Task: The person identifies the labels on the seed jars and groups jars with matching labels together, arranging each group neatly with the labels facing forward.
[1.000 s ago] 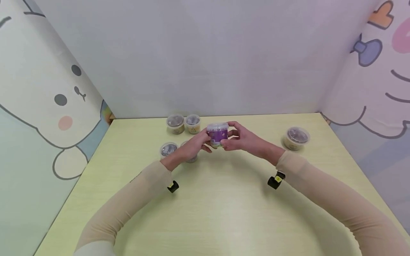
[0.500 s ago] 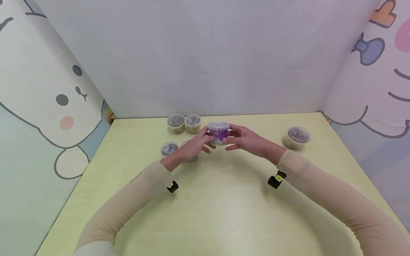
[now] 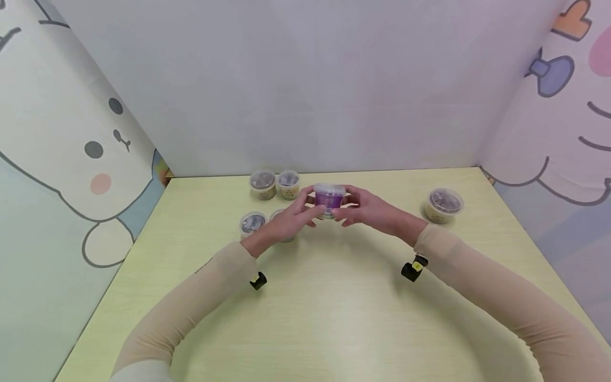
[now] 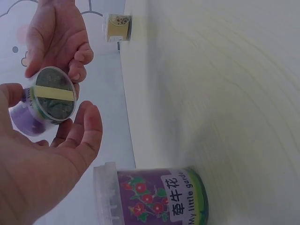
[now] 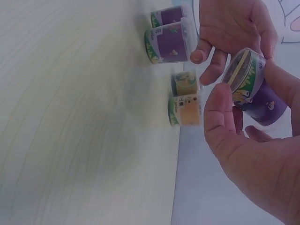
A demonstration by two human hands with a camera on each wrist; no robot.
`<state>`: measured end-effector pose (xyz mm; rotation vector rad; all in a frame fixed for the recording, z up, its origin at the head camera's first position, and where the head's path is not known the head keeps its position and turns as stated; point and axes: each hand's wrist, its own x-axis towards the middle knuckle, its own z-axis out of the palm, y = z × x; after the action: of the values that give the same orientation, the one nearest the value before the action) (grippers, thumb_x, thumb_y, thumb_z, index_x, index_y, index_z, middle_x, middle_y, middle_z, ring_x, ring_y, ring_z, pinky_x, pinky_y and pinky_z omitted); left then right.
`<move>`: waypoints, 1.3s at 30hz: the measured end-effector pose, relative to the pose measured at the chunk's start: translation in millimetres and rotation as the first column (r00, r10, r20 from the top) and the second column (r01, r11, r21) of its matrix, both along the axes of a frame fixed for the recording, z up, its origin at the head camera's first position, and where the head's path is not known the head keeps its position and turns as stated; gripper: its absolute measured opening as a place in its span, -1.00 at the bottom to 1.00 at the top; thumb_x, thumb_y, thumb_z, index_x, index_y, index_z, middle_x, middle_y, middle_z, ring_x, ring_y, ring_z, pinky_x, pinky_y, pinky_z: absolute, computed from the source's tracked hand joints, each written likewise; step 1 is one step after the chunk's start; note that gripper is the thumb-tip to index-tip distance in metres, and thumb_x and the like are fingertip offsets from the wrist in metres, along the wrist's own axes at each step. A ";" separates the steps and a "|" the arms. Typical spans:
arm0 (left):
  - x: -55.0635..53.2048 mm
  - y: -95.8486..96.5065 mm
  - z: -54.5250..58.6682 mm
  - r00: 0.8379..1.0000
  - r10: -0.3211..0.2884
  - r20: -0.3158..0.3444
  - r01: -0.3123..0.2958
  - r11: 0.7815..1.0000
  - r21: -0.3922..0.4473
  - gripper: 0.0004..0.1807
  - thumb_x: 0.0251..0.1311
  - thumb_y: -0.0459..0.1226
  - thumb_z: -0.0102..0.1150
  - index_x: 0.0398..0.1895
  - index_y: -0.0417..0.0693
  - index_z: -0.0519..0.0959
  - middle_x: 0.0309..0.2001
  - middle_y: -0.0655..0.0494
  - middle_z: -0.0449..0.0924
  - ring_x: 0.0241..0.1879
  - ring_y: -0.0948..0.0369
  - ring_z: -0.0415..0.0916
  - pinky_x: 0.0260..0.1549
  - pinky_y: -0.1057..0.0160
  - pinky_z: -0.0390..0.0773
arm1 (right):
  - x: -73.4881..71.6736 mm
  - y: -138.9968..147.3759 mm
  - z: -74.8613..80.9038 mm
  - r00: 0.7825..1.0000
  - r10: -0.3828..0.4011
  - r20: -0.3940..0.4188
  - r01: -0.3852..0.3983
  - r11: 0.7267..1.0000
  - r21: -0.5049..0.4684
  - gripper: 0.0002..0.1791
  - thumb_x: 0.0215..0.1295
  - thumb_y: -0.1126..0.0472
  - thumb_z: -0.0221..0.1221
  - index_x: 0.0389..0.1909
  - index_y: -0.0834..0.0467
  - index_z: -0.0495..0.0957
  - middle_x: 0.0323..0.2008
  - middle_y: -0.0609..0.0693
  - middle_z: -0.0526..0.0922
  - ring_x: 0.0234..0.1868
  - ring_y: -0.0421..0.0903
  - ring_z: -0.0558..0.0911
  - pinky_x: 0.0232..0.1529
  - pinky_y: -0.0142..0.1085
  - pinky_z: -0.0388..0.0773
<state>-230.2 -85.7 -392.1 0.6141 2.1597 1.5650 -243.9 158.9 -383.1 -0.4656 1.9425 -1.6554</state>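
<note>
Both hands hold a small purple plastic tub with a clear lid, raised above the far half of the table. My left hand grips it from the left, thumb across its front. From the right, my right hand grips the other side with thumb and fingers. The tub's dark underside, crossed by a pale yellow strip, shows in the left wrist view. Below and near the left forearm stands a purple tub with red flowers and "My little garden" lettering. Another purple tub beside it is partly hidden by the left hand in the head view.
Two lidded tubs with yellow-orange sides stand side by side at the table's back edge, left of centre. A single lidded tub stands at the right. Behind the pale yellow table rises a light wall.
The held tub has shifted slightly to the right. The left hand has moved right with it, its thumb now further across the tub's front. The right hand's fingers have shifted a little on the tub.
</note>
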 end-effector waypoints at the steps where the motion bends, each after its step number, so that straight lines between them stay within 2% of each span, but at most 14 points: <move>1: 0.4 0.1 -0.3 1.000 0.010 -0.006 -0.010 1.000 0.004 -0.23 0.52 0.02 0.01 0.59 0.10 -0.13 0.29 -0.10 0.25 0.21 -0.19 0.42 0.14 -0.23 0.50 | 0.2 0.5 0.3 1.000 0.000 -0.004 0.000 1.000 0.004 -0.20 0.40 0.11 0.30 0.53 0.08 0.10 0.24 0.25 0.41 0.18 0.26 0.53 0.16 0.09 0.55; 5: 1.2 -0.1 -1.1 0.998 0.062 -0.031 -0.062 0.998 -0.011 -0.11 0.43 0.07 0.14 0.58 0.09 -0.15 0.21 -0.10 0.29 0.13 -0.21 0.45 0.11 -0.21 0.53 | 1.4 1.3 2.7 1.000 -0.013 -0.005 0.013 1.000 0.003 -0.12 0.42 0.12 0.27 0.61 0.03 -0.01 0.32 0.23 0.39 0.22 0.17 0.53 0.19 0.06 0.54; 9: 1.7 -0.7 -0.8 0.995 0.088 -0.044 -0.090 0.995 -0.039 -0.03 0.38 0.11 0.19 0.60 0.05 -0.17 0.17 -0.09 0.32 0.08 -0.13 0.48 0.10 -0.17 0.55 | 2.0 0.6 4.8 0.999 -0.035 0.005 0.035 0.999 -0.014 -0.19 0.48 0.14 0.21 0.60 0.04 0.01 0.34 0.23 0.40 0.22 0.14 0.53 0.19 0.03 0.54; 13: 1.2 -1.0 -1.1 0.997 0.072 -0.018 -0.072 0.997 0.004 -0.09 0.44 0.03 0.15 0.61 0.01 -0.17 0.20 -0.12 0.32 0.13 -0.20 0.48 0.12 -0.19 0.54 | 2.5 0.9 5.9 0.999 -0.045 0.002 0.045 0.999 -0.018 -0.25 0.50 0.13 0.18 0.59 0.06 0.07 0.31 0.21 0.42 0.19 0.12 0.54 0.16 -0.01 0.57; 16: 0.3 -2.4 -0.9 0.998 0.058 0.005 -0.058 0.998 0.027 -0.16 0.46 -0.02 0.14 0.60 0.03 -0.09 0.24 -0.11 0.33 0.14 -0.15 0.51 0.14 -0.18 0.53 | 1.2 2.1 5.1 0.999 -0.045 -0.021 0.045 0.999 -0.009 -0.27 0.50 0.12 0.18 0.57 0.08 0.11 0.31 0.19 0.40 0.19 0.11 0.54 0.12 -0.07 0.60; 20: 0.4 -3.9 2.4 0.999 0.047 0.018 -0.048 0.999 0.013 -0.21 0.45 0.00 0.15 0.58 0.07 0.00 0.27 -0.07 0.34 0.16 -0.09 0.53 0.14 -0.15 0.54 | -1.7 4.1 3.1 0.998 -0.046 -0.038 0.046 0.999 -0.001 -0.26 0.49 0.11 0.19 0.57 0.13 0.12 0.32 0.17 0.37 0.19 0.10 0.53 0.10 -0.11 0.61; 26: 2.3 -3.0 7.8 0.999 0.038 0.034 -0.038 0.999 0.019 -0.22 0.47 -0.04 0.14 0.59 0.04 0.01 0.27 -0.12 0.33 0.19 -0.24 0.48 0.11 -0.15 0.56 | -2.2 4.4 3.5 0.999 -0.049 -0.008 0.048 0.999 -0.008 -0.26 0.50 0.14 0.19 0.57 0.19 0.11 0.35 0.16 0.36 0.24 0.08 0.49 0.12 -0.12 0.60; 34: 2.3 -3.9 6.3 0.998 0.023 0.055 -0.025 0.999 0.026 -0.24 0.49 -0.09 0.12 0.59 -0.01 -0.01 0.26 -0.15 0.31 0.17 -0.28 0.49 0.09 -0.19 0.56 | 0.9 3.6 5.1 0.999 -0.040 0.035 0.041 0.999 -0.026 -0.26 0.51 0.17 0.17 0.57 0.22 0.08 0.37 0.19 0.35 0.28 0.10 0.47 0.19 -0.06 0.55; 39: 2.4 -3.3 6.1 0.999 0.021 0.049 -0.022 0.999 0.023 -0.24 0.48 -0.07 0.13 0.58 0.00 0.02 0.25 -0.13 0.32 0.16 -0.28 0.49 0.07 -0.19 0.56 | 1.1 3.9 3.9 0.999 -0.028 0.036 0.030 0.998 -0.048 -0.21 0.51 0.09 0.17 0.59 0.19 0.03 0.37 0.17 0.33 0.32 0.10 0.44 0.21 -0.06 0.54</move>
<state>-227.7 -88.9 -386.0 0.5563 2.1213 1.6020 -242.8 162.7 -379.3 -0.4255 1.8956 -1.7202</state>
